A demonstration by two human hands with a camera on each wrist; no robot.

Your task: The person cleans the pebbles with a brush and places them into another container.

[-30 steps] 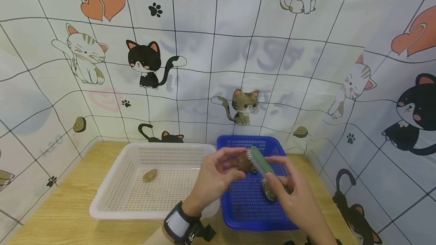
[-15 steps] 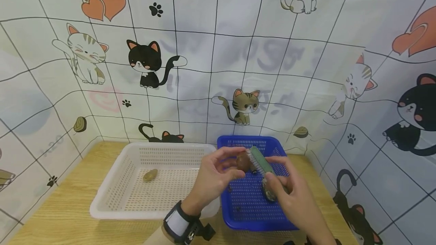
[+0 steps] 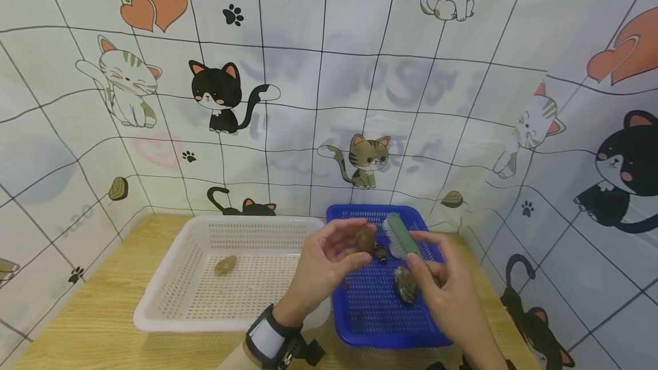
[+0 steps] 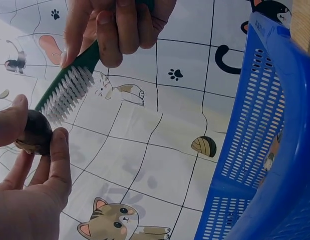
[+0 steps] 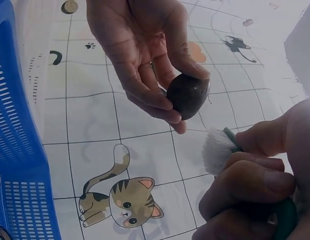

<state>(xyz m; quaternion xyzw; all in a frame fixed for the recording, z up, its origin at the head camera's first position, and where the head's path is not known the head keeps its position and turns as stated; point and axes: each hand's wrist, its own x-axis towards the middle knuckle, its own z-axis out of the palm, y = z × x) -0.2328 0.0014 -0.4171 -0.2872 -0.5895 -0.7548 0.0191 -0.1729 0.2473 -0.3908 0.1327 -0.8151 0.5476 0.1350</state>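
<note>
Between the thumb and fingertips of my left hand (image 3: 324,264) is a smooth, rounded brown stone (image 3: 365,239), held over the blue basket; it looks dark in the left wrist view. My right hand (image 3: 449,287) grips a green scrubbing brush (image 3: 402,237) by its handle, fingers curled round it. The brush's white bristles face the stone, and in the right wrist view a gap separates the bristles (image 5: 217,150) from the stone (image 5: 189,95). A mottled dark stone (image 3: 405,285) lies in the blue basket below the brush. Beside the held stone, a small dark striped stone (image 3: 380,253) shows.
The blue perforated basket (image 3: 354,340) stands on the wooden table (image 3: 77,324), close against a white perforated basket (image 3: 154,301). One yellowish stone (image 3: 225,265) lies in the white basket. Cat-printed sheeting (image 3: 298,90) rises behind and at both sides.
The brush has moved slightly up and to the right, away from the brown stone, along with my right hand. My left hand keeps its hold, with the stone turned slightly.
</note>
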